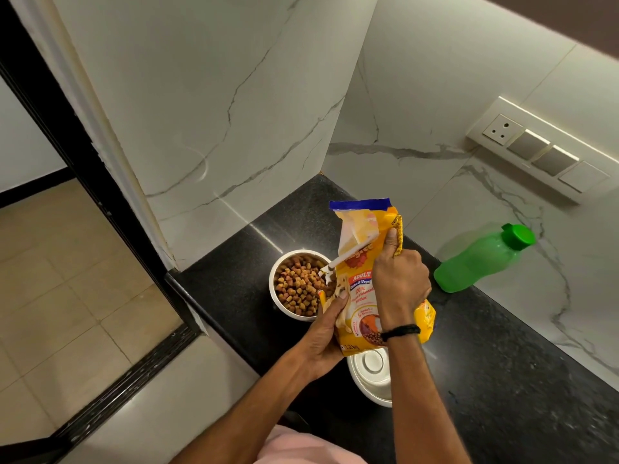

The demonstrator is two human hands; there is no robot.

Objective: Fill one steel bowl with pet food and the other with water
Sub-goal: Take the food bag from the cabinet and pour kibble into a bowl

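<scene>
From the head camera, both hands hold a yellow pet food bag (363, 293) above the black desk (502, 396). The left hand (323, 336) grips the bag's lower left side. Its thumb is pressed flat on the printed front, and the other fingers (340, 301) wrap behind the bag, out of sight. The right hand (400, 279) clamps the bag's upper right edge, with the thumb lying up along the crumpled side and the fingers curled round it. A black wristband (400, 331) sits on that wrist.

The bag's torn open corner tips down to the left, over the right rim of a steel bowl (294, 315) heaped with brown kibble (296, 286). A second steel bowl (368, 383) stands nearer the person, partly under the bag and the right forearm, and its inside shows bare steel. A green bottle (482, 259) with its cap on stands to the right by the marble wall.
</scene>
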